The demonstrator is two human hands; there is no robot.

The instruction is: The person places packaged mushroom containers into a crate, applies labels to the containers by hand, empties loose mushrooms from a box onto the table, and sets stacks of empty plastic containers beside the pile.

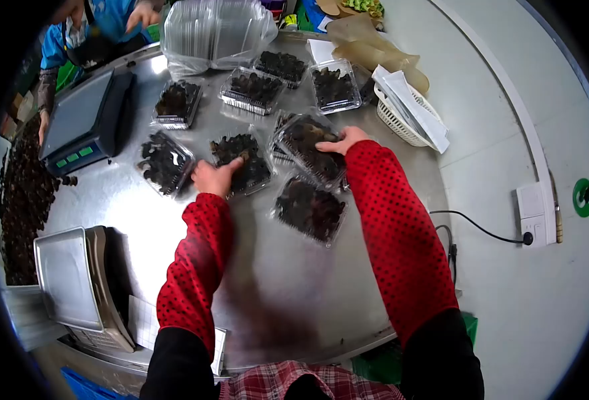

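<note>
The left hand [216, 177] is partly curled, its thumb stretched over the near edge of the middle box [246, 155], a clear box of dark, lumpy pieces; its fingertips are hidden, so whether it grips cannot be told. The right hand [345, 142] is partly closed on the right edge of the upper box [301, 137], thumb on top, fingers mostly out of sight. That box lies just left of the right hand, overlapping the lower box [280, 123]. Just below and left of the right hand sits the near box [310, 210]; just left of the left hand, the side box [166, 163]. Beyond both hands, four far boxes [251, 91] stand on the counter [368, 280], with a bag of clear containers [218, 33] behind. Right of the right hand is a white basket [404, 120] holding papers. Well left of the left hand are a dark scale [78, 123] and loose dark pieces [24, 200]; left and nearer, a second scale [66, 280]. A co-worker's hand [142, 16] shows far beyond the left hand.
</note>
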